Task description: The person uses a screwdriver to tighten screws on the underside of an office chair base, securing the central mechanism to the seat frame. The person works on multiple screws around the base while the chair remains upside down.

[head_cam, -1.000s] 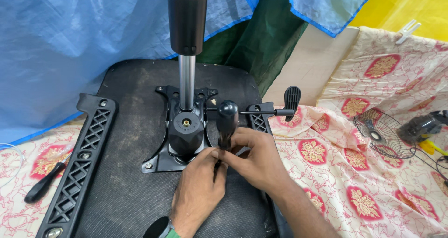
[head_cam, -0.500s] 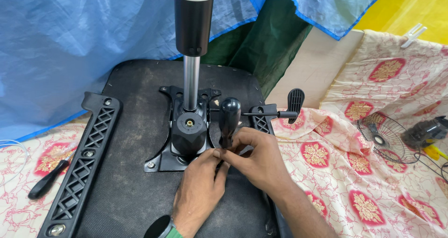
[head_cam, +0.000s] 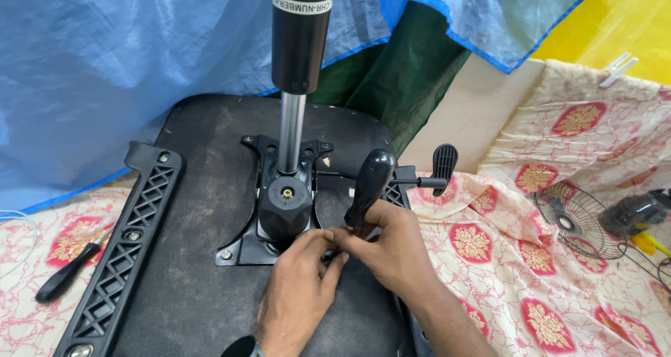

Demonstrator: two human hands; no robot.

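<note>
Black screwdriver handle (head_cam: 369, 182), now tilted rightward over the upturned chair seat (head_cam: 203, 224), is pinched low by the right hand (head_cam: 395, 252) while the left hand (head_cam: 300, 287) pinches beside it, suggesting turning.

A makeshift repair or assembly spot, set up on the floor of a home or small workshop, is suggested. An upturned office chair seat (head_cam: 210, 259) with its black metal mechanism plate (head_cam: 279, 210) and gas lift cylinder (head_cam: 299, 42) is laid in the middle of the frame. A floral bedsheet (head_cam: 559, 259) is spread as a work surface at the right and lower left. A blue tarpaulin (head_cam: 105, 70) is hung across the upper left, with yellow sheeting (head_cam: 615, 21) at the upper right. A screwdriver (head_cam: 66, 273) is seen at the lower left, and a wire fan guard (head_cam: 570, 220) at the right edge.
</note>
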